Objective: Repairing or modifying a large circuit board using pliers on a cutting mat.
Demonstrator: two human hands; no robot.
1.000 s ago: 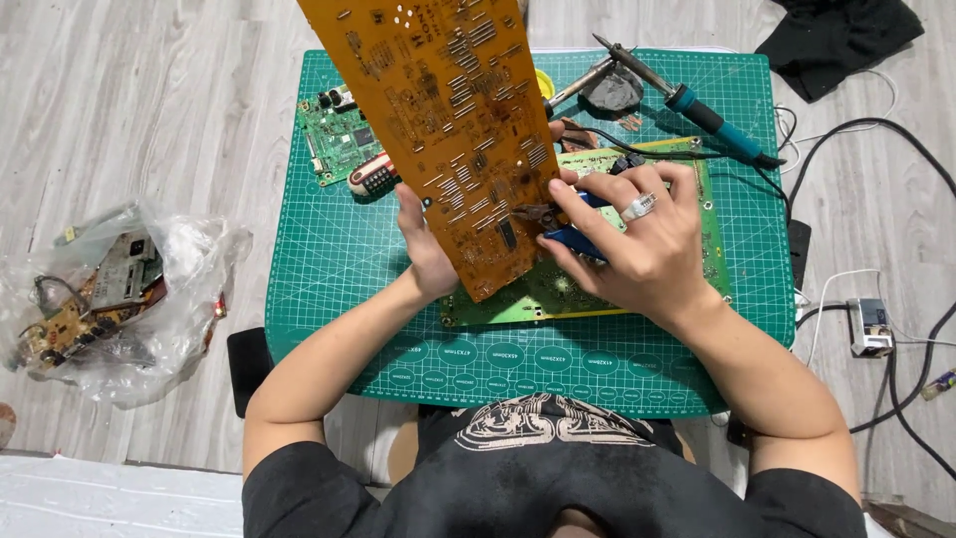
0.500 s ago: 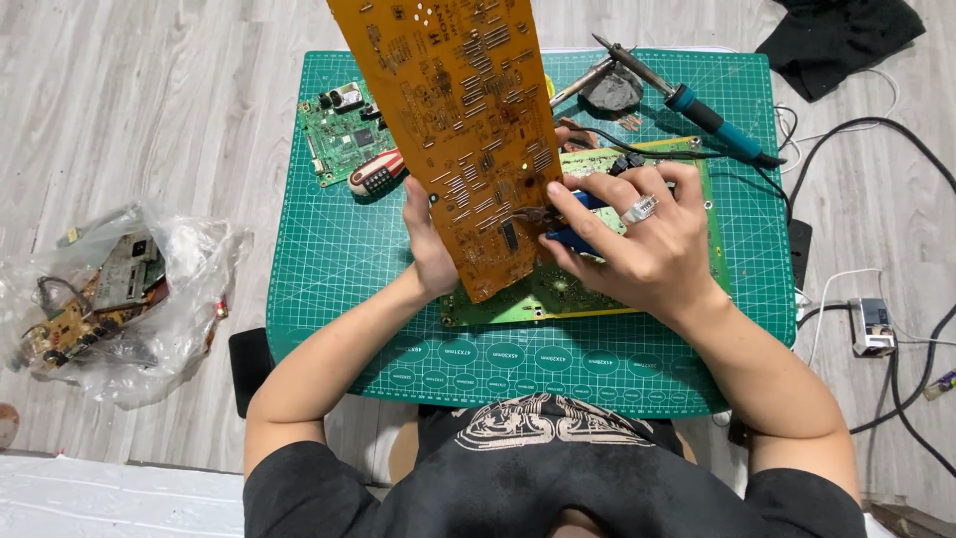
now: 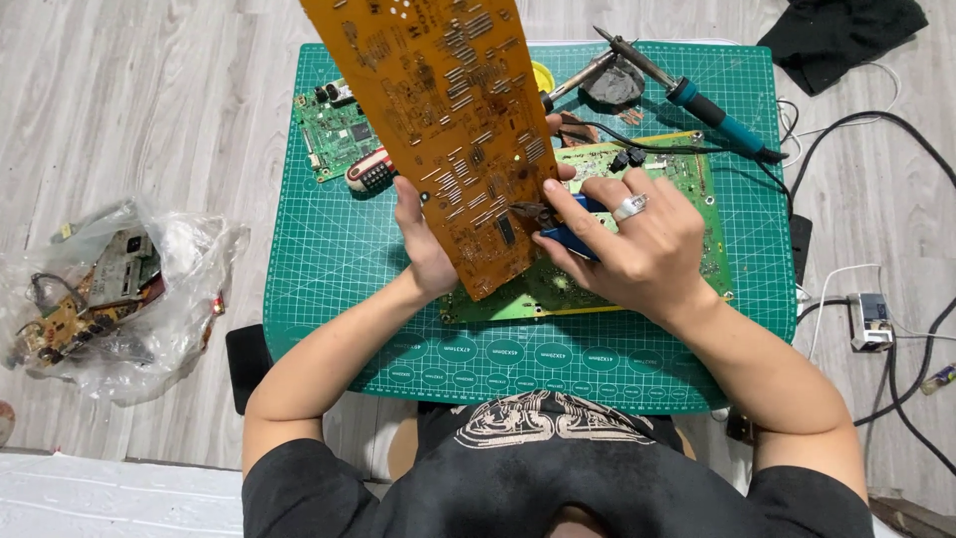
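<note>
Centrally: left hand [image 3: 426, 244] clenched on tilted orange circuit board [image 3: 448, 120]; right hand [image 3: 637, 244] grasping blue-handled pliers [image 3: 558, 231] against board, above green cutting mat [image 3: 329, 259].

A green cutting mat [image 3: 329, 259] on the wooden floor [image 3: 129, 110] carries circuit boards [image 3: 334, 130] and a soldering iron [image 3: 697, 100].

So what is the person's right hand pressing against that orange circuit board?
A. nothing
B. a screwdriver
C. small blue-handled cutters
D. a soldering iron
C: the right hand holds small blue-handled cutters with their tips at the orange circuit board; the soldering iron lies untouched on the mat.
</note>
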